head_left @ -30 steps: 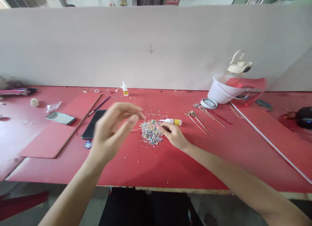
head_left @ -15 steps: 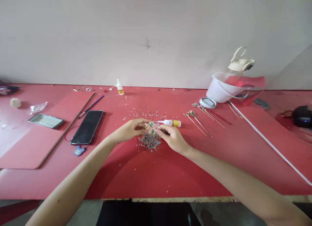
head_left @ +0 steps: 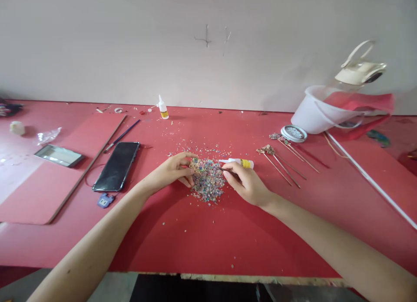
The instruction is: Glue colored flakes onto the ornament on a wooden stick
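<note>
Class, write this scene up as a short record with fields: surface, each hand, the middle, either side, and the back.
Surface: red table
Left hand: holds a gold ornament at the pile's left edge
Right hand: holds a dark, slender tool, perhaps tweezers
Middle: pile of small shiny pieces; small bottle on its side, nozzle toward the pile
Left side: phone, brush
Right side: metal pins with decorated heads, white bucket
Back: upright small bottle, pale wall
</note>
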### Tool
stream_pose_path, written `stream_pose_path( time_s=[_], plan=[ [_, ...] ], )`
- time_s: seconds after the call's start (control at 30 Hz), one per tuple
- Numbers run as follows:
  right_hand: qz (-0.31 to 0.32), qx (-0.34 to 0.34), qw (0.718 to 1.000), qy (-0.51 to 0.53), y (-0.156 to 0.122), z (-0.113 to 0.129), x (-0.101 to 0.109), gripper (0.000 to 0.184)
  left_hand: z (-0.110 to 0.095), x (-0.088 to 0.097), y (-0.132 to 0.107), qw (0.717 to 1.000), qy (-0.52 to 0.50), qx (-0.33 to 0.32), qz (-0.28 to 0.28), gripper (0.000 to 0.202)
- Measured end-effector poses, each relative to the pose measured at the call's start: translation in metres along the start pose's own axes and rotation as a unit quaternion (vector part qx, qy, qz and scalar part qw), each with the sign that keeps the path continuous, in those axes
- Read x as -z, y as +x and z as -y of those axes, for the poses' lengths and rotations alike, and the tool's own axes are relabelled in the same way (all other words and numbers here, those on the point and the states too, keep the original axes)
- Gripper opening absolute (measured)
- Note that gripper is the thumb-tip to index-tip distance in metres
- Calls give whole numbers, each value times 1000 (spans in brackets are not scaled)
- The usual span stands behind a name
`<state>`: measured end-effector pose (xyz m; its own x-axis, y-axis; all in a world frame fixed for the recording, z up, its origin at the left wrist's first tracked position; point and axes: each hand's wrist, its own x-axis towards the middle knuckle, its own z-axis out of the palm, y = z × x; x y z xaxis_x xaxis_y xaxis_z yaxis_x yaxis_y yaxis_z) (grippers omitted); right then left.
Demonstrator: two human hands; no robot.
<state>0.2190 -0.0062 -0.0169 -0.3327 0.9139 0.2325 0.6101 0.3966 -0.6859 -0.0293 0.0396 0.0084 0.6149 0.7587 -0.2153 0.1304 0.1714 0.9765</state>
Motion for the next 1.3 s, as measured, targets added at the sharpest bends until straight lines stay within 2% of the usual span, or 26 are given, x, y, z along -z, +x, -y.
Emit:
stream_pose_path(
  time_s=[0.23, 0.83, 1.3],
  plan=[
    [25, 80, 995, -47, 2, -1, 4, 18, 0, -4, 1, 999, -20, -5, 26, 35],
    [-26, 108, 993, -47, 2, -5, 1, 21, 1, -3, 3, 997, -2, -3, 73, 36],
    [-73, 194, 974, -96, 0, -6, 0, 18, 6, 1, 3, 995, -10, 0, 103, 39]
  ],
)
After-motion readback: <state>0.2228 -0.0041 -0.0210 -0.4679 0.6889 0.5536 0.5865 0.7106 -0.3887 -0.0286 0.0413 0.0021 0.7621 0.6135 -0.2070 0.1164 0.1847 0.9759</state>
